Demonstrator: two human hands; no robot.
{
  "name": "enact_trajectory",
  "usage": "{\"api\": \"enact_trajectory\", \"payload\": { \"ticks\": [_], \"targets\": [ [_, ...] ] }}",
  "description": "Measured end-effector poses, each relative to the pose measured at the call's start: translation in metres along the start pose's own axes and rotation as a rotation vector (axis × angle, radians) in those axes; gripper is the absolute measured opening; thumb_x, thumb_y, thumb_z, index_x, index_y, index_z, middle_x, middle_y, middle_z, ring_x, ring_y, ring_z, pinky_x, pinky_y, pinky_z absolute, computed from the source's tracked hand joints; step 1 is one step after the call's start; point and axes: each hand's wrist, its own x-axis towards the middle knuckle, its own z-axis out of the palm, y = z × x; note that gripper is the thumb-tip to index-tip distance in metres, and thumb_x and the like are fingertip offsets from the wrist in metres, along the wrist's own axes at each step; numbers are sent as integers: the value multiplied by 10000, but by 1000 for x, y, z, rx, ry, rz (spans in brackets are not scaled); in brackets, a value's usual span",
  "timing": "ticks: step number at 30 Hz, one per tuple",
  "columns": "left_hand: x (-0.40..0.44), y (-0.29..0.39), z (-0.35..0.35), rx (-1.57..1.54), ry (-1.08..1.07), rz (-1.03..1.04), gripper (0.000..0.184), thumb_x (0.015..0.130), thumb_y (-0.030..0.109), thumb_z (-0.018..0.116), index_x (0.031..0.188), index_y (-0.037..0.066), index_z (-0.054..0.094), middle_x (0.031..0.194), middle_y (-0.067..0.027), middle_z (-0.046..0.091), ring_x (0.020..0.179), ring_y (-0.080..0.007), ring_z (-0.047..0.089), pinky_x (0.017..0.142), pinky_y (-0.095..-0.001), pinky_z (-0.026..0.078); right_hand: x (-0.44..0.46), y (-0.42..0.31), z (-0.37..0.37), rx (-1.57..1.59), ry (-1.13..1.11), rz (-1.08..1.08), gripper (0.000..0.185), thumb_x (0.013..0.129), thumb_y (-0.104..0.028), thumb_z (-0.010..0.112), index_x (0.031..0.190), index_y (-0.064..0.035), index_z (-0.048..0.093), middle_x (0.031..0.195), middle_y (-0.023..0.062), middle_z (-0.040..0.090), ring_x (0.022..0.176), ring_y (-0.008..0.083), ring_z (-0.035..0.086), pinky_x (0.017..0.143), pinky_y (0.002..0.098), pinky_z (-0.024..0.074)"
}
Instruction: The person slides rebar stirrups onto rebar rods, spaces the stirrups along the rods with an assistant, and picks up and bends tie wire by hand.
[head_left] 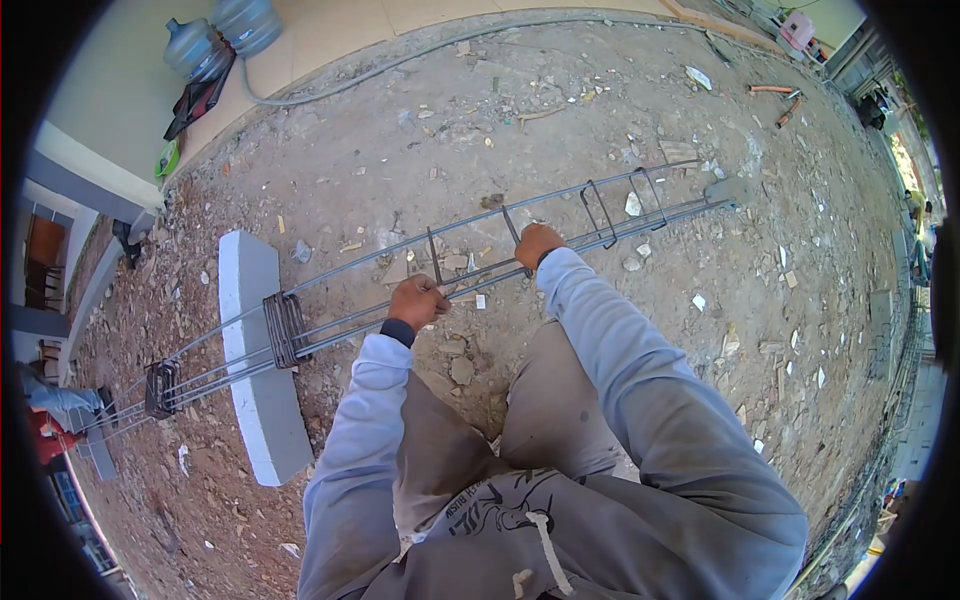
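Note:
Long steel reinforcing bars [370,250] run across the ground in front of me, with bent-wire stirrups around them. My left hand [418,303] is closed at the lower bars, its fingertips at the bottom of one stirrup [434,252]. Further right, my right hand [538,245] is wrapped round another stirrup [510,225]; its palm side is hidden. Beyond it, two spaced rectangular stirrups [598,215] hang on the bars. On the left, a tight bundle of stirrups [287,330] sits around the bars beside a pale block [262,370], which lies under them.
A second stirrup bundle [161,388] is further left, near a person in red [52,435] at the bars' far end. Water jugs [197,50] and a grey hose [340,90] lie along the tiled edge. Orange-handled cutters [785,100] rest on rubble-strewn ground.

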Motion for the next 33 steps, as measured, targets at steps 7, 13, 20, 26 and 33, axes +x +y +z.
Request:
{"api": "enact_trajectory", "payload": {
  "ticks": [7,13,20,26,33],
  "targets": [
    [18,-39,43,142,138,147,127,817,107,597,849,-10,558,713,-125,657,607,-168,635,508,-283,500,18,18,27,13,-13,-25,259,756,-153,508,853,29,664,993,218,620,935,347,607,823,392,485],
    [7,-50,39,126,292,207,121,822,108,586,833,-7,552,715,-117,656,626,-164,639,512,-281,500,19,13,23,56,13,7,267,751,-152,504,881,25,655,996,232,614,946,348,602,833,399,478],
    [-1,-62,19,9,307,158,149,839,137,575,857,-9,550,722,-111,657,624,-158,633,519,-274,501,9,2,14,98,33,111,290,759,-196,515,920,13,633,1002,232,617,938,369,601,837,423,473],
    [-6,-64,6,217,540,178,220,819,189,621,805,-23,563,688,-100,644,587,-135,613,526,-267,477,-13,-52,-16,14,289,-32,240,785,-240,541,878,-23,584,864,201,643,824,354,628,735,443,498],
    [-85,-23,-101,84,850,247,234,808,201,628,837,-30,600,686,-84,628,631,-130,586,599,-269,456,-30,-172,6,323,147,-549,209,771,-235,555,801,-39,623,797,187,634,783,355,610,717,438,478]
  ]
}}
